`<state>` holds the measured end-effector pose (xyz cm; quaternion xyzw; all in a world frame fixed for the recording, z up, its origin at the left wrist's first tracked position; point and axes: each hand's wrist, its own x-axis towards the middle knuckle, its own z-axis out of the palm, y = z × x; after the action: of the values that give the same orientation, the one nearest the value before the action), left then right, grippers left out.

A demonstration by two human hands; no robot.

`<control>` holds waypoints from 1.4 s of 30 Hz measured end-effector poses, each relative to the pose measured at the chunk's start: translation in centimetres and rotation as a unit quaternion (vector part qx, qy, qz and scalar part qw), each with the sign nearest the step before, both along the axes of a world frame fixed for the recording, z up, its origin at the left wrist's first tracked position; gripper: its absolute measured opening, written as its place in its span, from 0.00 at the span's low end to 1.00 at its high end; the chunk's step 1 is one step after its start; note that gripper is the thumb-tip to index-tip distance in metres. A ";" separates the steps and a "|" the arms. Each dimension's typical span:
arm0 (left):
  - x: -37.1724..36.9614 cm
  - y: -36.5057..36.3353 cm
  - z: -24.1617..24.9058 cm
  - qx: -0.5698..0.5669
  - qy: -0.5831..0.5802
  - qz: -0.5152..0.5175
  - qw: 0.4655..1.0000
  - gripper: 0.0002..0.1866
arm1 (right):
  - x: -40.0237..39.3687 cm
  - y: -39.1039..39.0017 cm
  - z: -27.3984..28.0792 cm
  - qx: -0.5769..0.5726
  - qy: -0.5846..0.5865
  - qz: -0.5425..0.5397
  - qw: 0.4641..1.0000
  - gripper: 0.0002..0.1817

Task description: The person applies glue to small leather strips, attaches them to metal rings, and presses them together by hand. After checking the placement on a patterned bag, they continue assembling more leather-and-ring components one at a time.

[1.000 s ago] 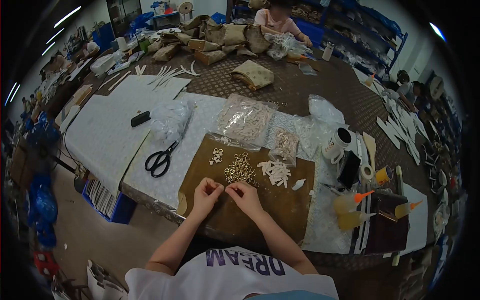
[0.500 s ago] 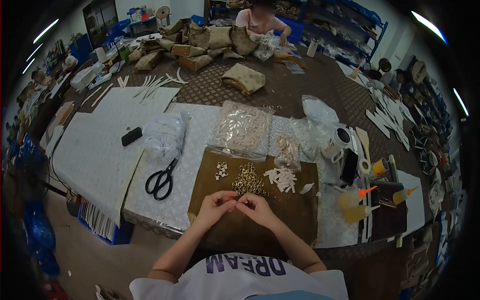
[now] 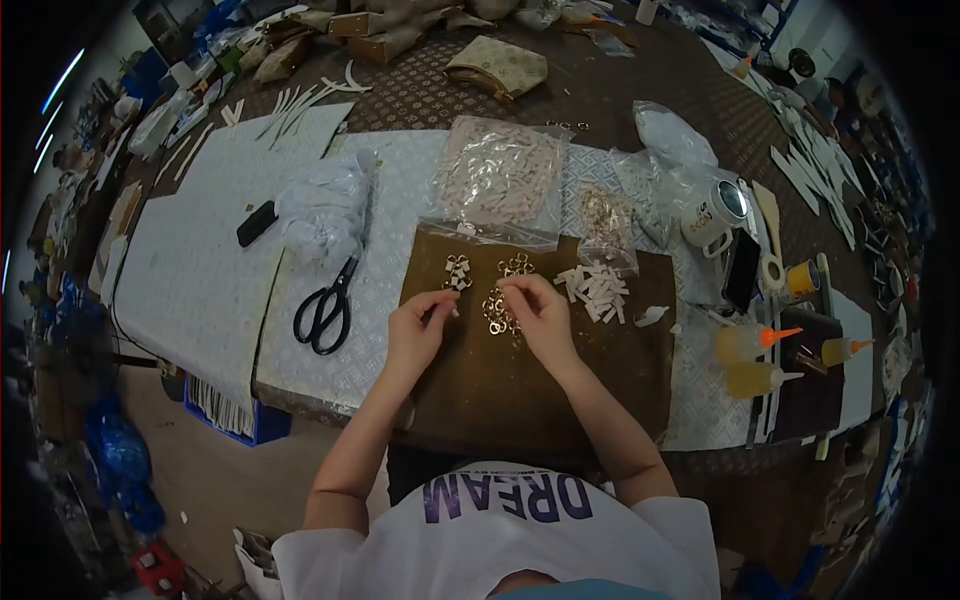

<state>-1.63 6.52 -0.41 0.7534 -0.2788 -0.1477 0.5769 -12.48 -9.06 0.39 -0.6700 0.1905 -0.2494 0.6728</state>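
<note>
My left hand [image 3: 418, 330] is closed in a pinch, with a small white tab [image 3: 456, 312] showing at its fingertips. Just beyond those fingertips lies a small group of gold rings with white tabs [image 3: 457, 270]. My right hand [image 3: 542, 318] is at the pile of gold metal rings [image 3: 496, 312], its fingers bent together and covering part of it. What those fingers hold, if anything, is hidden. Loose white strips [image 3: 597, 290] are heaped to the right of this hand. All of this rests on a brown mat [image 3: 470, 385].
Black scissors [image 3: 324, 312] lie left of the mat. Behind it is a clear bag of pale pieces [image 3: 500, 170]. To the right stand a white mug [image 3: 708, 218], a phone [image 3: 741, 268] and glue bottles [image 3: 752, 379]. Patterned bags [image 3: 497, 66] lie at the back.
The view has tilted down. My hands, which were together in front of the ring pile, have parted: the left reaches toward the tabbed rings, the right to the loose ring pile.
</note>
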 end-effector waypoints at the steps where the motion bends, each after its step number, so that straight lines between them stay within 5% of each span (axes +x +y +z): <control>1: 0.6 -0.7 0.4 0.019 -0.045 0.001 0.999 0.07 | -0.2 -0.9 -0.1 0.006 -0.042 -0.035 0.998 0.05; 6: 5.3 -6.3 3.2 0.007 -0.202 -0.001 0.979 0.08 | -2.1 -2.8 0.4 0.037 -0.102 -0.131 0.985 0.05; 7: 6.7 -8.3 3.5 -0.019 -0.121 -0.017 0.992 0.09 | -2.2 -2.6 0.4 0.040 -0.100 -0.133 0.985 0.05; 9: 9.8 -13.4 4.2 -0.044 -0.084 -0.037 0.995 0.11 | -2.5 -2.4 1.5 -0.048 -0.111 -0.146 0.982 0.04; 12: 17.2 -21.9 1.5 -0.014 -0.177 -0.039 0.983 0.14 | -2.8 -2.5 2.7 -0.196 -0.130 -0.174 0.956 0.07; 17: 23.0 -32.4 1.7 0.237 -0.208 0.051 0.948 0.39 | -3.2 -2.7 2.8 -0.184 -0.148 -0.171 0.957 0.10; 21: 25.8 -37.6 0.6 0.337 -0.149 0.090 0.925 0.39 | -3.5 -2.6 2.7 -0.192 -0.125 -0.146 0.962 0.12; 24: 26.3 -37.8 0.0 0.348 -0.177 0.043 0.919 0.34 | -3.4 -2.4 2.2 -0.205 -0.118 -0.131 0.963 0.14; 29: 27.3 -36.3 2.0 -0.013 -0.159 0.129 0.979 0.18 | -3.4 -2.4 1.6 -0.135 -0.109 -0.143 0.974 0.11; 32: 23.4 -30.6 10.5 -0.159 -0.053 0.035 0.985 0.15 | -2.9 -2.0 1.0 0.036 -0.120 -0.139 0.982 0.08; 36: 17.4 -21.7 15.3 -0.288 -0.001 -0.037 0.957 0.12 | -2.4 -3.1 -0.7 0.162 -0.189 -0.074 0.966 0.11; 39: 12.4 -15.2 16.3 -0.289 0.011 -0.100 0.952 0.11 | -1.6 -2.9 0.1 0.262 -0.161 -0.064 0.949 0.13; 42: 7.5 -10.1 17.9 -0.280 0.027 -0.161 0.946 0.14 | -0.6 -3.0 3.2 0.481 -0.100 0.080 0.868 0.22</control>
<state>5.84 -3.61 17.54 0.5027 -0.4105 -0.1749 0.7404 -13.05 -12.11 3.56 -0.2484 0.1643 -0.1376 0.9446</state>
